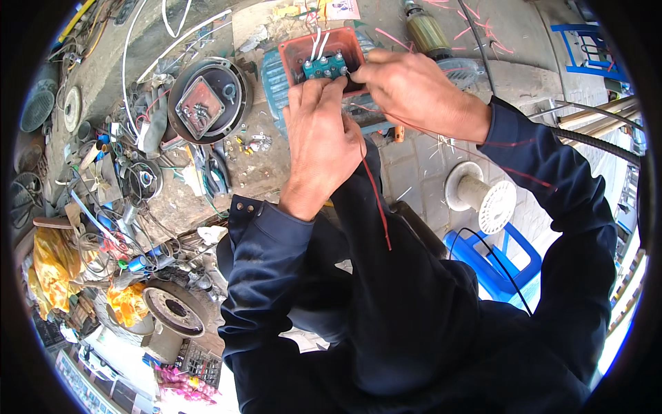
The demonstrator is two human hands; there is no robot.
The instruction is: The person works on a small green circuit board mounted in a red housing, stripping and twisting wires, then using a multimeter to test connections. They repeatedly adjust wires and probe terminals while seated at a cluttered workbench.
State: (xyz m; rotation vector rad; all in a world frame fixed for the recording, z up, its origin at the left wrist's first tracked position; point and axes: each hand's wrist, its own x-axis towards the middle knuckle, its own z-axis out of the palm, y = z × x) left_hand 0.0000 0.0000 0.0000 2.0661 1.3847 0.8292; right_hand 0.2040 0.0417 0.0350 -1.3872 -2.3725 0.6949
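Note:
A red open-topped terminal box [293,56] sits on a blue-green ribbed motor housing [274,90]. Inside it is a green terminal block [324,67] with metal studs, and white-sleeved leads [319,45] rise from it. My left hand [317,141] reaches over the box's near edge, fingertips bent against the block. A thin red wire [376,190] hangs from between its thumb and fingers. My right hand [420,90] is closed in a pinch at the block's right end; what its fingertips grip is hidden. Another red wire [510,170] trails below that hand across my right sleeve.
Left of the motor lie a round black pan [178,103] holding a square tray of bolts [200,109], and pliers [218,169]. Right are a copper-wound rotor [427,31], a white spool [476,196] and a blue stool [500,262]. Cables and scrap parts crowd the far left.

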